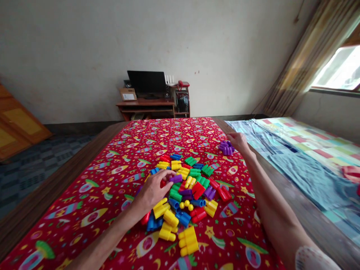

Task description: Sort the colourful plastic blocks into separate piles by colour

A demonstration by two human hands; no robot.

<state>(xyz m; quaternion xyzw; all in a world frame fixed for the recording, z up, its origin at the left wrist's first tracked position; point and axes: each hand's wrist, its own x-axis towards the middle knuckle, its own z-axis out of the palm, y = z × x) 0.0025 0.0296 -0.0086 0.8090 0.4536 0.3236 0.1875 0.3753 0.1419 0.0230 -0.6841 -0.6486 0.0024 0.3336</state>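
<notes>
Meanwhile, left hand (153,191) spread over plastic blocks (180,195); right hand (237,142), fingers together, just beside purple blocks (226,148).

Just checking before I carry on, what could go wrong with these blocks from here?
The purple blocks by the right hand sit near the sheet's edge, so a nudge might push them onto the wooden frame. The loose pile under the left hand could slide. The small yellow pegs might roll away.
</notes>
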